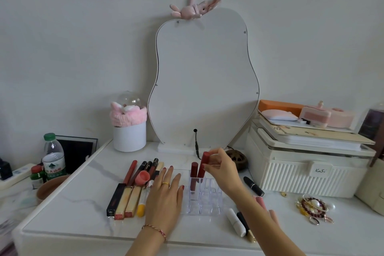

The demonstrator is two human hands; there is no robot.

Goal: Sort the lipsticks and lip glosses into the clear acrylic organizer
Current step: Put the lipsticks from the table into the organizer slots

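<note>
The clear acrylic organizer [205, 197] stands in the middle of the white table. One dark red lipstick [194, 174] stands upright in a back-left slot. My right hand [221, 169] pinches a second dark red lipstick [203, 164], tilted, with its lower end in the neighbouring back slot. My left hand [166, 195] lies flat, fingers straight, against the organizer's left side. Left of it lie several lip glosses and lipsticks [133, 189]. A black lipstick [253, 186], a white tube [235, 222] and other tubes lie to the right.
A pear-shaped mirror [203, 81] stands behind the organizer, a white pot [129, 138] to its left. A ribbed cream box [307, 174] with stacked items fills the right. Bracelets [313, 208] lie at front right. A water bottle [53, 158] stands at left.
</note>
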